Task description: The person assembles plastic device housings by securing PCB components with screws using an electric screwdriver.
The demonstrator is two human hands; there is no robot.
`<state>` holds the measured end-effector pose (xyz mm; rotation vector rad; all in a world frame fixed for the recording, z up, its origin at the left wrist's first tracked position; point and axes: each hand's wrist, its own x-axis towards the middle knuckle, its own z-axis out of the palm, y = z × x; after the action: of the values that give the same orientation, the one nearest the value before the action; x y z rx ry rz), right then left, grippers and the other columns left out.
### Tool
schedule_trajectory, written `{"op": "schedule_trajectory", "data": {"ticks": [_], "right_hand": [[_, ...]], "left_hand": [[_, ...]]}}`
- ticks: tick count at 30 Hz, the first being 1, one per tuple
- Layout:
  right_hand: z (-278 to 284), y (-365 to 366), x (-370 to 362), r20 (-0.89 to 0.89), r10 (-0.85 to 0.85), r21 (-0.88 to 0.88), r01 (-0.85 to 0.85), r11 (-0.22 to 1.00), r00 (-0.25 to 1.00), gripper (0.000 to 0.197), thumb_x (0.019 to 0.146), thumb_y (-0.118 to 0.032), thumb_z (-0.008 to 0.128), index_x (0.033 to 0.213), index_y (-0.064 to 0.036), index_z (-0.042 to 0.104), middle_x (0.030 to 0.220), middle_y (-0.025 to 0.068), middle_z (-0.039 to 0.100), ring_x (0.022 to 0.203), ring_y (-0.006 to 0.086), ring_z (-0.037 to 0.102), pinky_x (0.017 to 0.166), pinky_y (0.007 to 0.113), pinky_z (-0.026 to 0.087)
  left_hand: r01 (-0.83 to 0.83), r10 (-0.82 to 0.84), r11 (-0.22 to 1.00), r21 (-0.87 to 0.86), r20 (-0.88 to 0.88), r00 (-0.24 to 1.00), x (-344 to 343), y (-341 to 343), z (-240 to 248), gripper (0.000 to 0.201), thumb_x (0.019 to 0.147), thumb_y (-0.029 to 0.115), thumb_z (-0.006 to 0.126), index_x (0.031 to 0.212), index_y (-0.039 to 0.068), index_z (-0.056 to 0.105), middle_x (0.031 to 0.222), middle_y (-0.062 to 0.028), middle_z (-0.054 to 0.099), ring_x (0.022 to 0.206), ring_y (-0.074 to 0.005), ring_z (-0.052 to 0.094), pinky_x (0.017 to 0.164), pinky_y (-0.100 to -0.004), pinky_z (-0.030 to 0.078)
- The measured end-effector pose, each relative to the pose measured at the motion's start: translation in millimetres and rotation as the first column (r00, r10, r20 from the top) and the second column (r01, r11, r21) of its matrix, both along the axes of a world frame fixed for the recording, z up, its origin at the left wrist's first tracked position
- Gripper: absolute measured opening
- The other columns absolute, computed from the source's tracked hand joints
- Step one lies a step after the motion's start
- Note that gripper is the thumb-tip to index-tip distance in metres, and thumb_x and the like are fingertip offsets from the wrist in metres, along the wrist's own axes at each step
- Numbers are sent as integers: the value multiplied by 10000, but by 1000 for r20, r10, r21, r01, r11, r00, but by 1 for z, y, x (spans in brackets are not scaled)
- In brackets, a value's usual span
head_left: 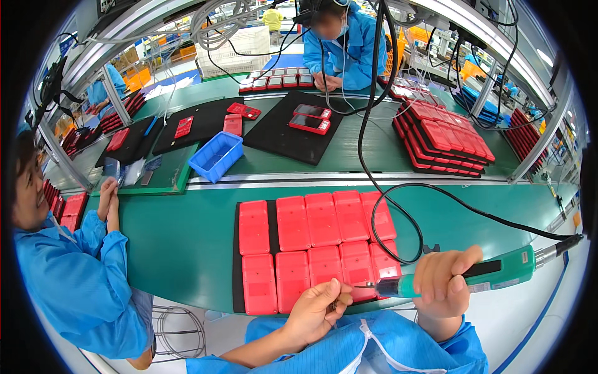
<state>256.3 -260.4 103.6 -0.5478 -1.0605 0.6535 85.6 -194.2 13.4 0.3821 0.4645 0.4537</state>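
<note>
My right hand [442, 283] is wrapped round a green electric screwdriver [514, 267], held almost level, its bit pointing left. A black cord [476, 209] runs from its back end and loops over the bench. The fingers of my left hand [314, 315] are closed at the tip of the bit; something small may be in them, but I cannot make it out. Just beyond both hands, red plastic cases [291, 223] lie in two rows on a black tray [238, 280]. Small dark holes show in their upturned faces.
Beyond a metal rail stand a blue bin [215, 157], black mats [299, 146] with red devices [309, 123], and stacked trays of red cases [445, 134]. One person [81, 280] stands at the left, another [355, 50] across the bench. Black cables [363, 134] hang from above.
</note>
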Motion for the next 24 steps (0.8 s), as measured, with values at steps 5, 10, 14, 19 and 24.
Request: {"op": "schedule_trajectory", "data": {"ticks": [5, 10, 14, 19, 24], "right_hand": [[4, 12, -10, -23, -20, 51, 22, 998, 1000, 208, 793, -147, 576, 852, -103, 381, 518, 11, 438, 407, 149, 458, 414, 298, 404], [6, 28, -17, 114, -81, 340, 37, 940, 990, 216, 802, -157, 571, 882, -74, 389, 548, 6, 496, 399, 118, 495, 369, 241, 434], [0, 37, -14, 217, 12, 338, -87, 937, 976, 214, 805, -151, 567, 879, -69, 383, 550, 0, 495, 408, 104, 505, 387, 235, 453], [-5, 39, -29, 90, -33, 264, 8, 964, 995, 201, 776, -162, 611, 809, -113, 418, 488, -25, 479, 355, 71, 456, 359, 189, 317], [-7, 37, -28, 108, -32, 267, 2, 964, 994, 195, 781, -165, 605, 815, -109, 421, 491, -20, 487, 362, 71, 467, 355, 182, 330]], "left_hand": [[-76, 75, 996, -44, -17, 997, 4, 6, 5, 285, 888, 269, 424, 918, 11, 542, 693, -47, 516, 533, -79, 400, 437, -169, 299], [-121, 125, 973, -198, 10, 992, 6, 16, 7, 296, 886, 303, 422, 923, 30, 530, 675, -21, 498, 520, -72, 373, 429, -166, 284], [-71, 84, 965, -254, 39, 996, 6, 18, 5, 314, 886, 327, 414, 899, 37, 532, 652, -11, 492, 512, -67, 366, 426, -163, 281], [-63, 62, 950, -307, -12, 998, 7, 18, 8, 352, 884, 361, 406, 830, 40, 542, 603, -13, 469, 495, -62, 348, 420, -162, 273], [-61, 58, 952, -301, -20, 998, 6, 17, 10, 367, 884, 364, 405, 775, 42, 543, 566, -14, 438, 475, -61, 328, 416, -163, 268]]}}
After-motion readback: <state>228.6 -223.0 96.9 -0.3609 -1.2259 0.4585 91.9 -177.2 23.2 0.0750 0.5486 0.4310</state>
